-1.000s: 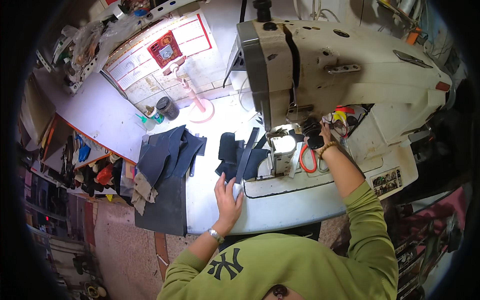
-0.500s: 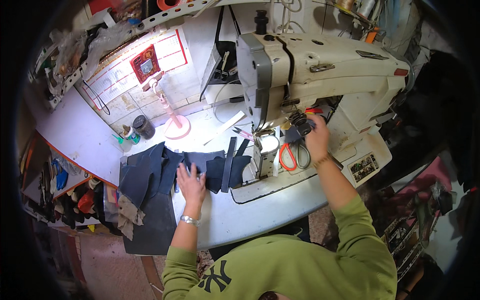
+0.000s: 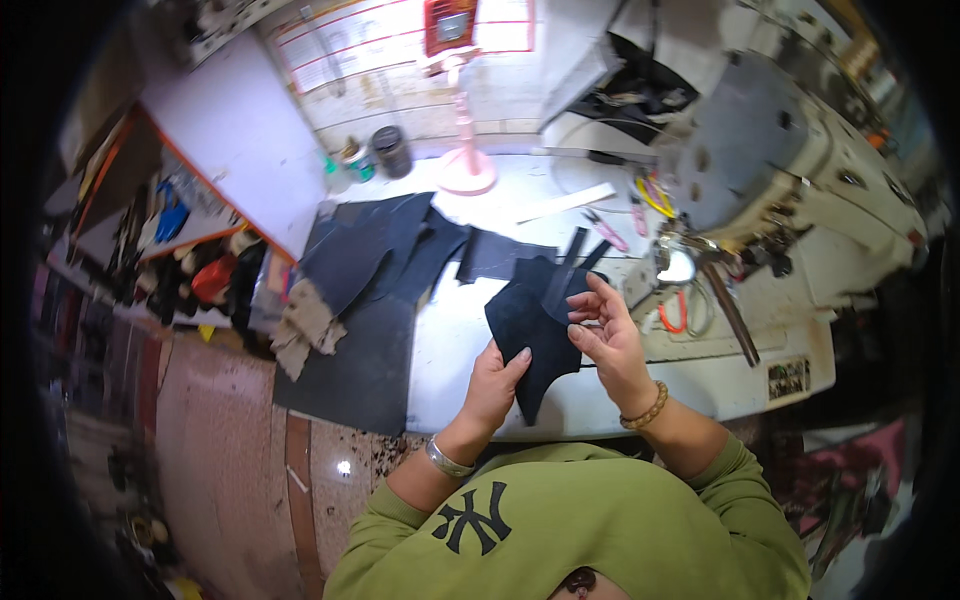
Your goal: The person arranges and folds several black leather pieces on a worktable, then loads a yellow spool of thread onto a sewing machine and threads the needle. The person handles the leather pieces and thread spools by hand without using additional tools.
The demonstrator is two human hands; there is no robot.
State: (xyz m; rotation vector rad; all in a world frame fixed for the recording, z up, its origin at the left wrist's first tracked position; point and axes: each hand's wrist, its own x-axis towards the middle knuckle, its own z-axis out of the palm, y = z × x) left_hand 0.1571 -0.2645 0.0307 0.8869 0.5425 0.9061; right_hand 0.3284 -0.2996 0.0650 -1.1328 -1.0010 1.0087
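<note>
in the head view, the dark material piece (image 3: 528, 312) is at the centre of the frame, its lower left edge pinched by the left hand (image 3: 492, 388), while the right hand (image 3: 614, 347) curls beside its right edge, whether gripping anything i cannot tell. it looks light, pliable and hardly fragile, so probably best held by opposite edges, since the narrow lower tip may flop.

There is room beside the left hand (image 3: 492, 386), leftward over the white table (image 3: 440, 345), before the heaped dark cloth (image 3: 345, 255). Past the right hand (image 3: 618, 350), scissors (image 3: 684, 310) and a sewing machine (image 3: 742, 140) block the way.
</note>
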